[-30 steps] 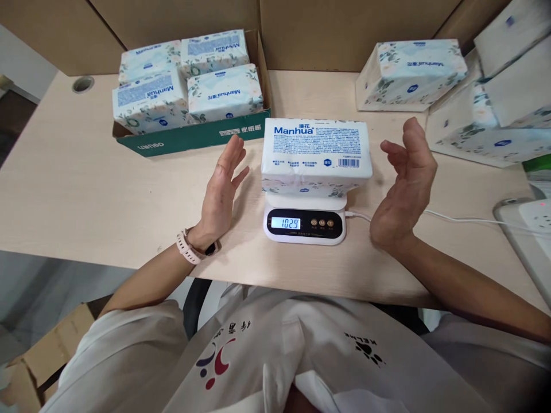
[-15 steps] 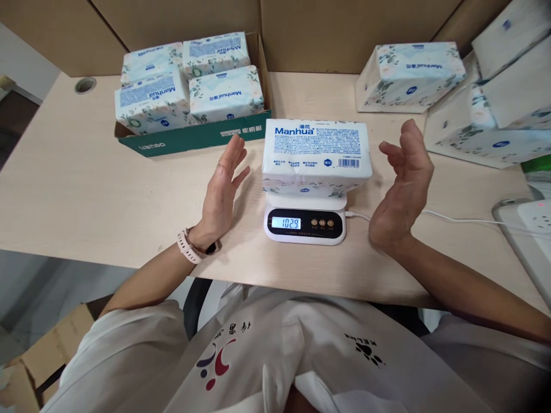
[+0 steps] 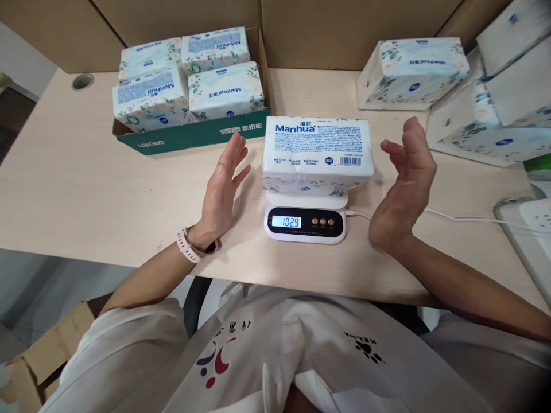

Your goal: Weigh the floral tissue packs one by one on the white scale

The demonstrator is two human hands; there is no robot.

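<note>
A tissue pack (image 3: 317, 150) with blue print lies on the white kitchen scale (image 3: 305, 225), whose lit display reads 102.9. To the left of the pack, my left hand (image 3: 220, 192) is held upright on its edge, fingers stretched out, a gap between it and the pack. My right hand (image 3: 404, 186) mirrors it on the other side, thumb apart from the fingers and clear of the pack. Neither hand holds anything. A pale watch (image 3: 190, 245) is on my left wrist.
At the back left, a green cardboard box (image 3: 193, 133) holds several tissue packs. One more pack (image 3: 413, 74) stands at the back right beside stacked packs (image 3: 495, 135). A white cable (image 3: 465, 218) runs from the scale towards a power strip (image 3: 538, 218). Cardboard panels (image 3: 361, 34) border the back.
The view has shifted very slightly. Both hands, the pack and the scale reading stay as they were.
</note>
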